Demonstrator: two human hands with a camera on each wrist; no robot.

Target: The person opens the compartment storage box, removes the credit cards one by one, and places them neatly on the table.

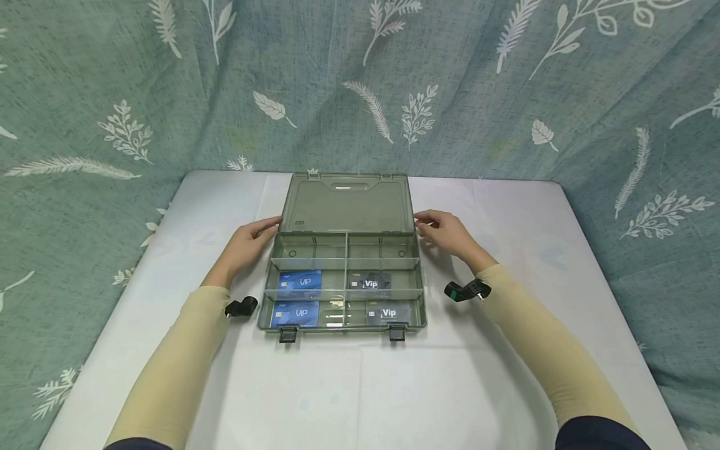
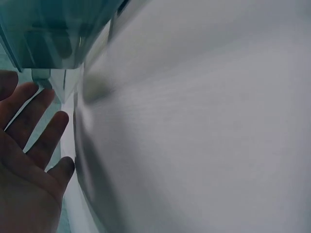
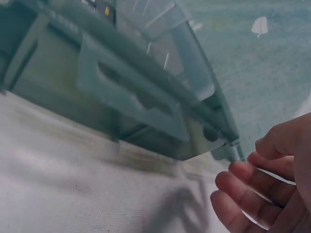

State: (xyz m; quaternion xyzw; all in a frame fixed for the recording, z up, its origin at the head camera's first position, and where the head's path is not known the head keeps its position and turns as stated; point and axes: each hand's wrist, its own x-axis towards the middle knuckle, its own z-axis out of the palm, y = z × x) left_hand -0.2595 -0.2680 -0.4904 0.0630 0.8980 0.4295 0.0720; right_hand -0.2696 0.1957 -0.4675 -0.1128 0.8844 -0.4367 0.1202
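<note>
A translucent green plastic box point(image 1: 340, 329) lies on the table with its lid point(image 1: 347, 209) folded back away from me. Dividers split it into several compartments. Two blue VIP cards, an upper one point(image 1: 300, 282) and a lower one point(image 1: 295, 314), lie on the left side. On the right are two grey Vip cards, one above point(image 1: 369, 283) and one below point(image 1: 388, 312). My left hand point(image 1: 250, 245) is at the lid's lower left edge, fingers spread apart in the left wrist view. My right hand point(image 1: 447, 234) is by the lower right corner, fingers loosely bent. Whether either touches the lid, I cannot tell.
A white cloth covers the table point(image 1: 360, 394). Behind and around it hangs a green leaf-patterned curtain point(image 1: 326, 81). Two black latches, a left one point(image 1: 287, 335) and a right one point(image 1: 397, 334), stick out from the box's near side.
</note>
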